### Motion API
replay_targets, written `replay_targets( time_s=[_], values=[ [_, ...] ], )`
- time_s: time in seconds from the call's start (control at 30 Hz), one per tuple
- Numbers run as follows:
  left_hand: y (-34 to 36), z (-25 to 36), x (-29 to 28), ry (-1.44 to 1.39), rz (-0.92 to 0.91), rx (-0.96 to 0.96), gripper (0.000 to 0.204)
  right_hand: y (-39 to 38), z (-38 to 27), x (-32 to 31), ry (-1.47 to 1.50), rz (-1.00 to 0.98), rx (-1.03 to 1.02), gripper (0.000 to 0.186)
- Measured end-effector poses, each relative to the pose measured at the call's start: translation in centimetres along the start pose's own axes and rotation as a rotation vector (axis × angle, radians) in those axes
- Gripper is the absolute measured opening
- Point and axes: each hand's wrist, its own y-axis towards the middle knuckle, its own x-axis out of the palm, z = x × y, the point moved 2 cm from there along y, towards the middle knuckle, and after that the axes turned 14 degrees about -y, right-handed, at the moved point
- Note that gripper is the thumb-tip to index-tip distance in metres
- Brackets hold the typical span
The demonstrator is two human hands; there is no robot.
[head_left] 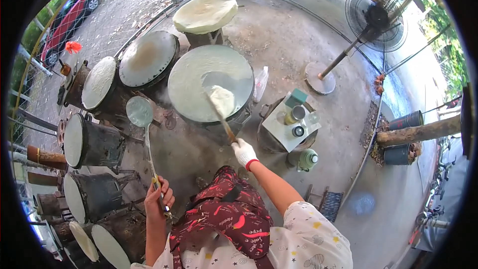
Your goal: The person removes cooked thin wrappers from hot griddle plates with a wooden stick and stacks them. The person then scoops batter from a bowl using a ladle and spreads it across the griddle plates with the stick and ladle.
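My right hand point(245, 155), in a white glove with a red cuff, grips a long wooden-handled tool point(228, 132). Its head carries a lump of white batter point(222, 100) and is hidden under it. Below lies a large round griddle point(183, 105), coated in pale batter except for a bare grey patch beside the tool. My bare left hand point(160, 197) is closed around the long handle of a metal ladle point(140, 112). The ladle's round bowl, whitish inside, hangs left of the griddle, apart from it.
Several round griddles on dark stoves curve along the left, among them one with a browned middle point(148, 59). A pale sheet-topped stand point(205, 12) stands beyond. To the right are a drum with a board point(287, 125), cups and bottles, a green flask point(307, 160), and a standing fan point(377, 17).
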Motion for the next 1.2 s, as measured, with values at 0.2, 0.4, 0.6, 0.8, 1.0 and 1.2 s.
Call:
replay_targets(
  time_s=[0.2,0.4,0.6,0.8,1.0,1.2],
  values=[
    [0.9,-2.1,1.8,0.071,0.022,0.001,0.028,2.6,-1.5,-5.2,-0.074,0.019,-0.15,0.037],
    [1.6,-2.1,2.1,0.089,0.071,0.01,0.027,-1.2,3.6,-4.0,-0.091,-0.047,-0.044,0.04],
    [2.9,-1.1,1.5,0.079,0.077,-0.05,0.027,11.1,-0.5,-10.0,-0.212,0.341,0.039,0.036],
    [4.0,0.8,0.1,0.055,0.081,-0.124,0.027,11.2,-2.1,-4.8,-0.039,0.108,-0.202,0.043],
    [5.1,2.8,-1.2,0.09,0.081,-0.198,0.027,9.0,1.5,-0.1,0.561,0.52,0.152,0.039],
    [5.9,4.4,-2.0,0.108,0.127,-0.25,0.021,8.9,-1.3,-1.4,0.471,0.488,0.028,0.04]
  ],
)
